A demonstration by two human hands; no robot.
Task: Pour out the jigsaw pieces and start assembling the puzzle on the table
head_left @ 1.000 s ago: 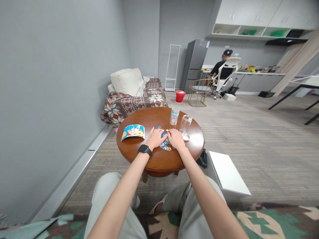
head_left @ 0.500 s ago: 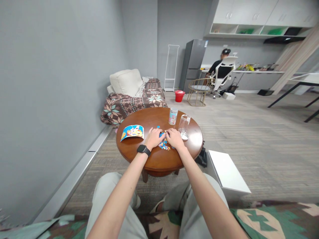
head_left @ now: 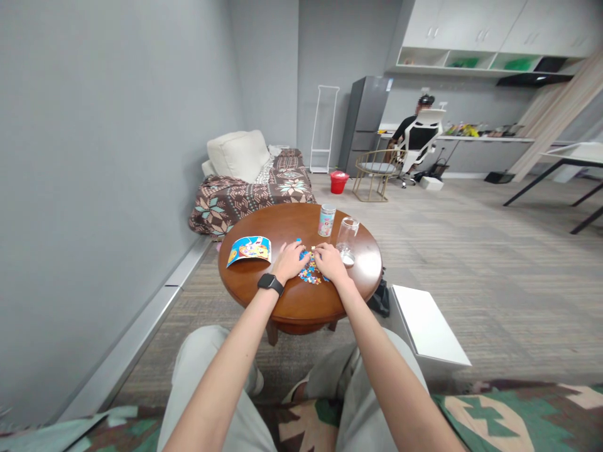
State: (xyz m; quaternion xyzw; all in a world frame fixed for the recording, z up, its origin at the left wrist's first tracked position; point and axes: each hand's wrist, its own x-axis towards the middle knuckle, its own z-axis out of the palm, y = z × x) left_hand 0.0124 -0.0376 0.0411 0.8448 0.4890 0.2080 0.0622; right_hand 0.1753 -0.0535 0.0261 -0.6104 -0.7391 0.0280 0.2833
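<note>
We are working a heap of small puzzle pieces [head_left: 311, 274] lying near the middle of the round wooden surface [head_left: 292, 307], a little toward its near edge. Both hands are resting on the heap, palms down. The left hand [head_left: 288, 261] is lying on the heap's left side with its fingers spread loosely, a black watch [head_left: 270, 283] sitting on the wrist. The right hand [head_left: 331, 263] is covering the right side, fingers curled toward the left ones so that the fingertips are almost meeting over the pieces. We cannot tell whether either hand is pinching a piece; they are too small to make out.

Just beyond the right hand, a clear glass [head_left: 347, 238] is standing upright toward the right edge, and a small printed can [head_left: 326, 220] is standing near it, closer to the far edge. A picture sheet [head_left: 249, 249], blue and orange, is lying by the left edge, well apart from the heap.

Beside the surface's right edge, a white box [head_left: 426, 323] is sitting on the floor. Past the far edge, a sofa [head_left: 249, 188] with a patterned cover is standing along the wall, and a person [head_left: 414, 129] is sitting in a chair at the far counter.
</note>
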